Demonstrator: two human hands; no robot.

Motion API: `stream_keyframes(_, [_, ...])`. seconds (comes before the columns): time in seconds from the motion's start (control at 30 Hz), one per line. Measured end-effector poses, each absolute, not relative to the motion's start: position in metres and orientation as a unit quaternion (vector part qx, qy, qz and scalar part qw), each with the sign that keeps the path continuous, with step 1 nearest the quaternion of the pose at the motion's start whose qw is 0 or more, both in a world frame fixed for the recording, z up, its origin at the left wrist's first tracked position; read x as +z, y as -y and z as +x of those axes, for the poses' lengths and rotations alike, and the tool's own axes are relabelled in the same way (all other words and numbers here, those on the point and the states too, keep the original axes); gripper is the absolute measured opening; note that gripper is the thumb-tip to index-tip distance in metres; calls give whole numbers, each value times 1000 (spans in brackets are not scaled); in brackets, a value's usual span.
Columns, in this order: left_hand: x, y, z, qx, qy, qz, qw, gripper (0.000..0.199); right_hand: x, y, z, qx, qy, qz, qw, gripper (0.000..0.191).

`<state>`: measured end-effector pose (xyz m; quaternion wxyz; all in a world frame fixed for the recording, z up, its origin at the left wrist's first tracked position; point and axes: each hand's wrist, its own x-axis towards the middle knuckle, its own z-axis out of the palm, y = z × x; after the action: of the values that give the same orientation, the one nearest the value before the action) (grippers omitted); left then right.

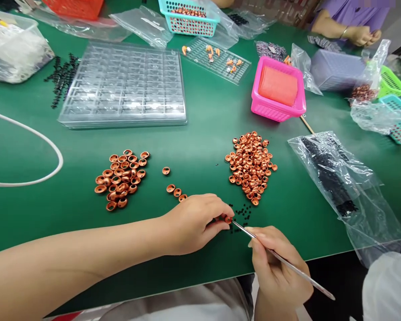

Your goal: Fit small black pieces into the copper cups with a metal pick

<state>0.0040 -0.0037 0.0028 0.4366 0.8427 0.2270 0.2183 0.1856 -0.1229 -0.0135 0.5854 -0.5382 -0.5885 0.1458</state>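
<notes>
Near the table's front edge, my left hand [195, 223] pinches a small copper-coloured cup [228, 219] between thumb and fingers. My right hand [280, 267] is closed round a thin metal tool [296, 269], whose tip meets the cup. Tiny black pieces [243, 211] lie scattered just behind the tool tip. Behind them is a large heap of copper cups [252, 165]. A smaller group of cups [120, 178] lies to the left, with a few single cups [170, 188] between the group and my left hand.
Stacked clear trays [127, 84] lie at the back left, beside black strips [62, 78]. A pink basket [277, 111] holds a red block. Right of it lies a plastic bag [334, 178] of black parts. A white cable [53, 147] loops at left. Another person's hands [362, 35] show at the back right.
</notes>
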Motion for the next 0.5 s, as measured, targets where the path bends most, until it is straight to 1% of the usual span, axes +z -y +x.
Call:
stream_keyframes(0.2, [4, 3, 5, 220, -227, 844, 433, 11, -13, 125, 187, 145, 608, -544, 560, 40])
stream_keyframes(0.5, [4, 4, 5, 223, -223, 845, 432, 10, -12, 124, 185, 148, 613, -565, 532, 35])
